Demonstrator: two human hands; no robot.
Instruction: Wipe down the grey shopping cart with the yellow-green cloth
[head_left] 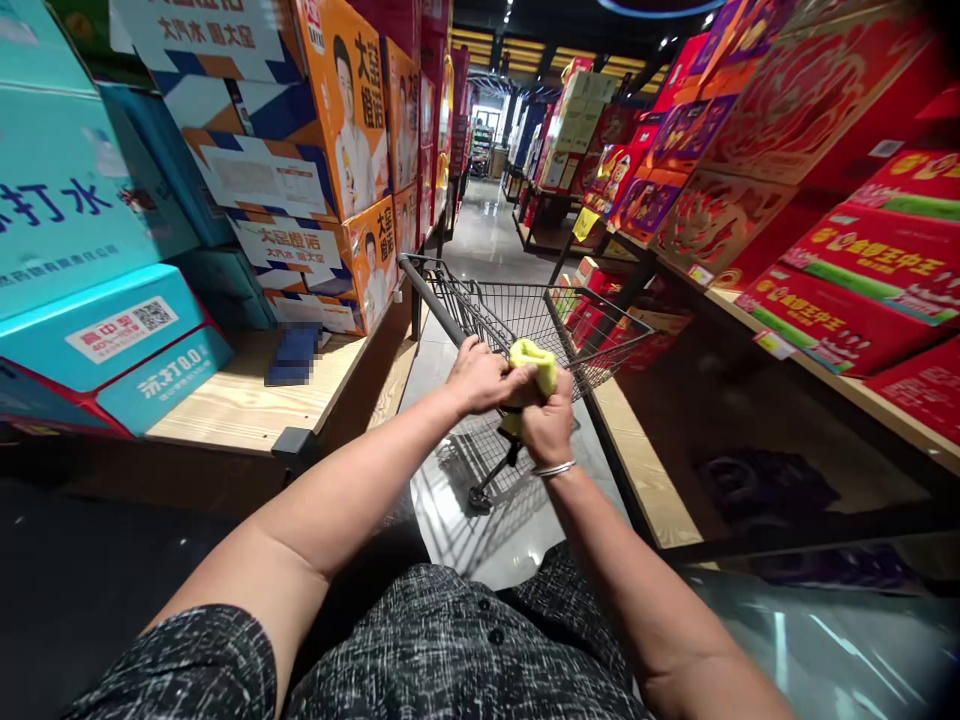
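A crumpled yellow-green cloth [534, 356] is bunched between my two hands, above the push bar of a dark wire shopping cart [517, 320]. My right hand [549, 425], with a silver bracelet at the wrist, is closed around the cloth from the right. From the left, my left hand [484, 378] is closed with its thumb pressed to the cloth. Its fingers lie over the cart's push bar [435, 305], and whether they also grip the bar is hidden. A bit of yellow-green shows below the hands too.
Wooden shelves flank the aisle. Orange drink cartons [349, 130] and turquoise cartons [127, 350] stand at left, with a dark blue item [295, 352] at the board's edge. Red gift boxes [847, 280] fill the right shelf. A shiny floor [484, 225] runs back between them.
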